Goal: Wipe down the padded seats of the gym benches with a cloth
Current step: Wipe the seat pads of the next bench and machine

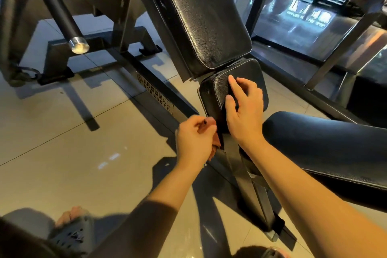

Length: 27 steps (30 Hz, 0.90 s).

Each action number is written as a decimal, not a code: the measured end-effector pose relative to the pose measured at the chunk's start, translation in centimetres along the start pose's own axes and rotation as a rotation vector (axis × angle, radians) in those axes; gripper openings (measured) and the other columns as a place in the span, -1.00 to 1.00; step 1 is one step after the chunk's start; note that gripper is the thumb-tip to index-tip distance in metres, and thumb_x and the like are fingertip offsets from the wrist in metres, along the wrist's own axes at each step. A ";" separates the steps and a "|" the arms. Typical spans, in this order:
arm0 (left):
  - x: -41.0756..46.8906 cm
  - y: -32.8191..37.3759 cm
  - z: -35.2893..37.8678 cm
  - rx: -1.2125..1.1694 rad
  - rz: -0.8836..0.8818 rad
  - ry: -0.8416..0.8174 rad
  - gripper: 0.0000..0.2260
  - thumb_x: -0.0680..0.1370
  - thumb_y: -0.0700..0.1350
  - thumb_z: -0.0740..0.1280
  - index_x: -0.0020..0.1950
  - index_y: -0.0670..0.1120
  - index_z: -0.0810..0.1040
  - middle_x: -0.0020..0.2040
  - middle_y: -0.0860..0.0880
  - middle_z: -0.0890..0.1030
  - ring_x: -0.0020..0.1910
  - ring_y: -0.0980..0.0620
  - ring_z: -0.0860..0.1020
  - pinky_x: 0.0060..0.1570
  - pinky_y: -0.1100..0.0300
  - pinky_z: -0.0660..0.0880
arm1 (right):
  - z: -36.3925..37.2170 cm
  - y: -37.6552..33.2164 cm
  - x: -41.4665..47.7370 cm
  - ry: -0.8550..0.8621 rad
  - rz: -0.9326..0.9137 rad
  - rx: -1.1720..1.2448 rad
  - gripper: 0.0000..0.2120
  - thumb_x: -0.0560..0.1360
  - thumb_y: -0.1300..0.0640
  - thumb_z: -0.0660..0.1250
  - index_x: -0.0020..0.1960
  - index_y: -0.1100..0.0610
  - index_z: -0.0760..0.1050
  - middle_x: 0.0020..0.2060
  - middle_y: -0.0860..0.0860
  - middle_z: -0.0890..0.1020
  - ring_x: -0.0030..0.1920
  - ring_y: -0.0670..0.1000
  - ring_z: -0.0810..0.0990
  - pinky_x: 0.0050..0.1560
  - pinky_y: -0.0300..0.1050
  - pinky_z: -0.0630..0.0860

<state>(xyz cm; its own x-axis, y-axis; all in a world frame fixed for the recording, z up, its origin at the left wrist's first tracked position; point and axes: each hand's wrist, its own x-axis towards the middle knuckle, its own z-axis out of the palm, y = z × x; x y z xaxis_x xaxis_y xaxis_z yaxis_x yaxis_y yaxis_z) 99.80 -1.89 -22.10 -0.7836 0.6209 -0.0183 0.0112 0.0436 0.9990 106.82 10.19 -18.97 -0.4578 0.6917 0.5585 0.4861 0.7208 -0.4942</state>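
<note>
Head view: the reddish-brown cloth (211, 126) is bunched inside the curled fingers of the left hand (193, 140), at the near left corner of the small seat pad (252, 73). The right hand (245, 111) lies flat on that pad, fingers loosely spread. The seat pad and the tilted backrest (205, 16) are black pebbled vinyl with rounded corners and pale stitching. Glossy beige floor tiles (83, 153) lie below.

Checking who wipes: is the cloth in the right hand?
No: the left hand grips the cloth, while the right hand rests bare on the seat pad.
</note>
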 end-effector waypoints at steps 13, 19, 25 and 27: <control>-1.3 -0.3 1.1 -0.015 0.009 0.043 -0.79 0.50 -0.20 0.49 -0.11 0.14 0.67 -0.19 0.14 0.71 -0.15 0.24 0.67 -0.08 0.22 0.63 | 0.0 -0.1 0.0 -0.008 -0.005 0.035 -0.51 0.62 -0.05 0.11 0.52 0.00 0.41 0.38 -0.02 0.43 0.36 0.00 0.36 0.35 0.14 0.41; -1.7 -0.1 1.3 -0.057 0.041 0.139 -0.80 0.50 -0.18 0.51 -0.13 0.14 0.63 -0.23 0.19 0.68 -0.18 0.25 0.66 -0.18 0.31 0.59 | 0.0 0.0 0.0 -0.008 0.008 0.058 -0.53 0.64 -0.03 0.13 0.52 -0.02 0.40 0.38 -0.04 0.43 0.36 -0.04 0.34 0.36 0.13 0.41; -3.0 -1.1 2.1 -0.045 -0.020 0.084 -0.90 0.52 -0.16 0.50 -0.12 0.04 0.68 -0.26 0.11 0.69 -0.21 0.21 0.67 -0.11 0.12 0.66 | -0.5 0.6 0.6 -0.036 0.027 0.138 -0.60 0.67 0.11 0.22 0.50 -0.01 0.44 0.35 -0.04 0.44 0.31 -0.09 0.33 0.27 -0.43 0.20; -3.8 -1.2 2.5 -0.069 -0.083 0.049 -0.81 0.53 -0.17 0.49 -0.16 0.13 0.65 -0.24 0.16 0.69 -0.20 0.20 0.67 -0.10 0.06 0.67 | -0.8 0.6 0.8 -0.050 0.038 0.181 -0.61 0.67 0.16 0.23 0.48 0.00 0.46 0.33 -0.03 0.45 0.31 -0.09 0.34 0.25 -0.46 0.21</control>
<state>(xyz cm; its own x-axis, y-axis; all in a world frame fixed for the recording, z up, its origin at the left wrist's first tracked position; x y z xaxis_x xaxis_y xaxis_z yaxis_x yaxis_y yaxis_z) 104.31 -2.35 -23.32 -0.8096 0.5783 -0.1004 -0.0963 0.0378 0.9946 107.35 11.16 -18.33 -0.4804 0.7168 0.5053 0.3639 0.6871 -0.6288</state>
